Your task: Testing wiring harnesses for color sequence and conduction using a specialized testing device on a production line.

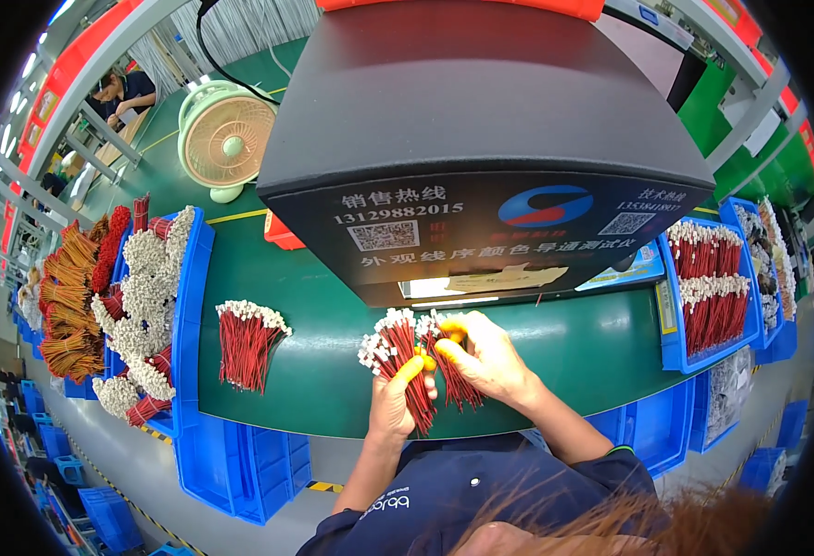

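Note:
Just in front of the black machine, my left hand [392, 404] is closed around a bundle of red wires [401, 356] with white connectors at their far ends. Close beside it, my right hand [497, 363] grips a smaller bunch of red wires [463, 393], also white-tipped. The two bunches almost touch near the fingertips. Yellow finger covers sit on the thumbs and some fingers of both hands. To the left on the green table [323, 389] lies a separate spread of white-tipped red wires [247, 345].
The black machine [490, 102] overhangs the table's far side. A blue tray at left [187, 371] holds bundled wires; another at right [674, 357] holds two rows. A pale green fan [228, 139] stands behind. Blue bins [240, 473] sit below the front edge. A person [129, 97] sits far left.

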The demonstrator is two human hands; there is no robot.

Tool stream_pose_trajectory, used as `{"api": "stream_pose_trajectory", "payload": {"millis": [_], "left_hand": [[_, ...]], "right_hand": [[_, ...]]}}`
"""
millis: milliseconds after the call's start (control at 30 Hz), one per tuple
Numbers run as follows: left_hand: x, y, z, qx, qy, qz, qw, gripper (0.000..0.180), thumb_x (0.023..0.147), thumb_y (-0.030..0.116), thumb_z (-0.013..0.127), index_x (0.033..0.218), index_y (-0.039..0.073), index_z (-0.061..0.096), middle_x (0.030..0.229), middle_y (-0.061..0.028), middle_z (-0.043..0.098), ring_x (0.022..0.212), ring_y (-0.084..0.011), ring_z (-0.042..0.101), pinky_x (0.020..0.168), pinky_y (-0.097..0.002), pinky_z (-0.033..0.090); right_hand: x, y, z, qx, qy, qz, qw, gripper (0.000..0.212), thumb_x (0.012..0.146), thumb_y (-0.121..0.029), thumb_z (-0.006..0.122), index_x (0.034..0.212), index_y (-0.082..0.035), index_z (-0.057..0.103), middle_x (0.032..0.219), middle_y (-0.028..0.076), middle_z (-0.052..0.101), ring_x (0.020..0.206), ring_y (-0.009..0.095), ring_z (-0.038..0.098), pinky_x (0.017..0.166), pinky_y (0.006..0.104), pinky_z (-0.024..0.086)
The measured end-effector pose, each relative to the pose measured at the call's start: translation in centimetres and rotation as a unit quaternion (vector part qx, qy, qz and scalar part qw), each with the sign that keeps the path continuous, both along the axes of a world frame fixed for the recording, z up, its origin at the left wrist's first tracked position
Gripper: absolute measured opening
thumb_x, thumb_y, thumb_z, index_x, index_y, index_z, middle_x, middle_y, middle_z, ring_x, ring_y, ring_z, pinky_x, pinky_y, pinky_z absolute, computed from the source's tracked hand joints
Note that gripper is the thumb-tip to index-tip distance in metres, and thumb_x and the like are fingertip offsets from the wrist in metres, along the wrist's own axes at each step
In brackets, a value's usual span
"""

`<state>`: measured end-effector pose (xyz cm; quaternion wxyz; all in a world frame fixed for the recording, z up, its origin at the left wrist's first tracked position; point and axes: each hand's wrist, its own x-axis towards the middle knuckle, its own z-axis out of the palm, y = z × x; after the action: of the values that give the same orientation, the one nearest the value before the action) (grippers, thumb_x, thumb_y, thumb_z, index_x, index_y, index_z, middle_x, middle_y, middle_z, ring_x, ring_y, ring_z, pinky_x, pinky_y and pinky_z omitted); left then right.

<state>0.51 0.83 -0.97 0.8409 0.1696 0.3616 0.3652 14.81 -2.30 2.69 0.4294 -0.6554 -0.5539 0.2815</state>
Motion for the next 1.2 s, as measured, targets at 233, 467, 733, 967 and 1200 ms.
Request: {"api": "stream_pose_trajectory", "payload": {"millis": [233, 467, 733, 967, 1200], "left_hand": [[1.2, -0.6, -0.4, 0.022, -0.01, 0.008, 1.0, 0.018, 0.08, 0.004, 0.053, 0.098, 0.002, 0.052, 0.073, -0.0068, 0.057, 0.061, -0.0163, 0.057, 0.053, -0.0274, 0.051], [-0.5, -0.1, -0.2, 0.152, 0.1, 0.04, 0.982, 0.015, 0.08, 0.004, 0.053, 0.095, 0.0, 0.051, 0.065, -0.0062, 0.056, 0.042, -0.0077, 0.045, 0.035, -0.0188, 0.033], [-1.0, 0.5, 0.3, 0.003, -0.012, 0.001, 1.0, 0.018, 0.077, 0.004, 0.057, 0.094, 0.003, 0.051, 0.072, -0.0077, 0.056, 0.054, -0.0119, 0.051, 0.044, -0.0223, 0.041], [-0.4, 0.3, -0.1, -0.004, 0.02, -0.043, 0.999, 0.017, 0.077, 0.007, 0.058, 0.093, 0.004, 0.052, 0.073, -0.0068, 0.057, 0.056, -0.0124, 0.053, 0.045, -0.0229, 0.043], [1.8, -0.5, 0.8, 0.021, 0.011, 0.009, 1.0, 0.018, 0.078, 0.007, 0.057, 0.095, 0.001, 0.053, 0.073, -0.0085, 0.059, 0.053, -0.0121, 0.053, 0.042, -0.0219, 0.042]], "right_hand": [[-1.3, 0.1, -0.7, -0.065, 0.321, -0.024, 0.944, 0.016, 0.084, -0.011, 0.045, 0.081, 0.002, 0.054, 0.067, 0.007, 0.052, 0.043, 0.008, 0.048, 0.037, 0.0198, 0.04], [2.1, 1.3, -2.2, -0.09, 0.581, -0.04, 0.808, 0.022, 0.086, -0.018, 0.042, 0.078, -0.001, 0.053, 0.056, 0.004, 0.05, 0.033, 0.006, 0.035, 0.029, 0.0196, 0.029], [1.1, 1.8, -3.5, -0.124, 0.573, -0.138, 0.798, 0.021, 0.085, -0.019, 0.044, 0.078, -0.002, 0.054, 0.053, 0.001, 0.049, 0.031, 0.005, 0.03, 0.027, 0.0179, 0.023], [0.8, 0.4, -2.5, 0.005, -0.017, 0.011, 1.0, 0.02, 0.081, -0.017, 0.053, 0.088, 0.002, 0.057, 0.066, 0.004, 0.051, 0.061, 0.011, 0.052, 0.054, 0.0212, 0.039], [-1.5, -0.1, -1.6, -0.061, 0.376, -0.032, 0.924, 0.018, 0.084, -0.014, 0.049, 0.086, 0.003, 0.055, 0.069, 0.006, 0.052, 0.051, 0.008, 0.051, 0.044, 0.0209, 0.042]]}}
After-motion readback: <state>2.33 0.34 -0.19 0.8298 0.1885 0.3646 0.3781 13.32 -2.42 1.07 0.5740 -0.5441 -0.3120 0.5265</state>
